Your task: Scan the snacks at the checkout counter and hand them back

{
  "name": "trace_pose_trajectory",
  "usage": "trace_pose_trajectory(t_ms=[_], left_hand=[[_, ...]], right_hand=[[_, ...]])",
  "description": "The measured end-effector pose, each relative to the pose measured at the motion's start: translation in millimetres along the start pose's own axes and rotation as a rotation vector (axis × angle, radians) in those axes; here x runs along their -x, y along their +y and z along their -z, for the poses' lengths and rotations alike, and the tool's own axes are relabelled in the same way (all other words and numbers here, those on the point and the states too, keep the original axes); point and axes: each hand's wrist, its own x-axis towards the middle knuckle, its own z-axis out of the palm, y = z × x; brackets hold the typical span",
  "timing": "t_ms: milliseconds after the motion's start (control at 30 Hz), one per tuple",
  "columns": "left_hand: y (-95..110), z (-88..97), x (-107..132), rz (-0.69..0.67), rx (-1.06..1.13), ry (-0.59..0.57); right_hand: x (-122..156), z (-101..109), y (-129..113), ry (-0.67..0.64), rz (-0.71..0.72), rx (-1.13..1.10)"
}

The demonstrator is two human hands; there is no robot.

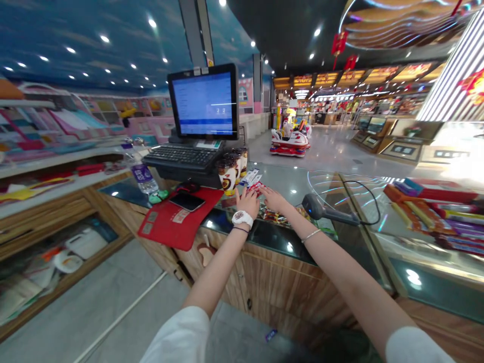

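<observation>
A small red packet is between my hands over the glass counter, its printing too small to read. My left hand, with a white watch on the wrist, has its fingertips at the packet's left and lower edge. From the right, my right hand reaches in, fingers bent onto the packet's right end. White-and-blue packets lie just behind. Patterned cups stand in a row left of them. More shiny small packets are partly hidden below my right forearm.
A handheld scanner with a looped cable lies right of my right arm. Leftward are a red mat, a phone, a mouse, a keyboard, a monitor and a water bottle. Boxed snacks are piled far right.
</observation>
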Motion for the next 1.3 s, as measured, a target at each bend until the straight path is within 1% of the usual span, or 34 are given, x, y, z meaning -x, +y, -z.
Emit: trace_pose_trajectory(t_ms=[167,367,567,667,800,900,1000,1100,1200,1300], left_hand=[[-1.3,-0.8,0.1,0.006,0.009,-0.024],[-0.7,-1.1,-1.9,-0.025,-0.002,-0.033],[1.1,-5.1,-10.4,-0.041,-0.089,-0.026],[2.1,-8.8,-15.6,-0.063,-0.099,-0.025],[3.1,-10.2,-18.1,-0.083,-0.086,-0.042],[2.8,-7.7,-15.9,-0.116,-0.090,-0.002],[4.1,-2.7,-13.6,-0.180,-0.068,0.070],[10.7,4.7,-13.7,-0.235,-0.038,0.102],[24.5,14.8,-16.1,-0.314,-0.010,0.120],[44.4,25.8,-20.5,-0.394,0.006,0.154]], right_hand=[[6.9,-5.0,4.1,-0.026,-0.012,0.002],[13.7,0.9,5.4,-0.005,-0.001,0.020],[15.4,2.4,2.4,0.012,-0.002,0.023],[17.5,3.8,0.4,0.029,0.001,0.007],[26.0,13.5,-0.9,0.048,0.011,0.000],[38.0,28.2,2.0,0.122,0.009,-0.006],[53.8,46.8,11.4,0.225,0.010,-0.005],[71.4,63.9,28.4,0.311,0.016,0.001],[88.3,74.8,51.1,0.370,0.038,0.003],[103.0,80.4,74.9,0.427,0.062,0.014]])
